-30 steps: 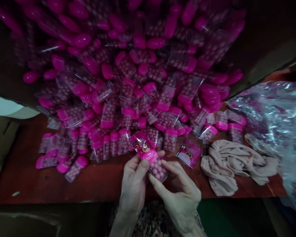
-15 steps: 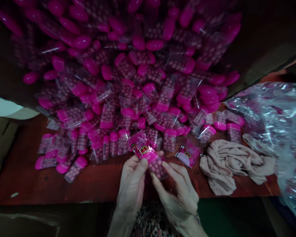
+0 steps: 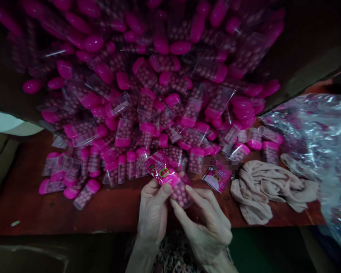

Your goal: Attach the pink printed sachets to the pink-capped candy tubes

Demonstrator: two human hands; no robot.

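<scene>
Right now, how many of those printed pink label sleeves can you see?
2: one label sleeve over the candy tube in both hands, another label sleeve lying on the red table beside the beige cloth. More may be hidden.

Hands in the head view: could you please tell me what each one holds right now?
Left hand: closed on the candy tube at its pink sleeve.
Right hand: fingers pinching the same candy tube's lower end.

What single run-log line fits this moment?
left hand: grip on candy tube | right hand: grip on same tube | printed sleeve: over its cap end | table
</scene>
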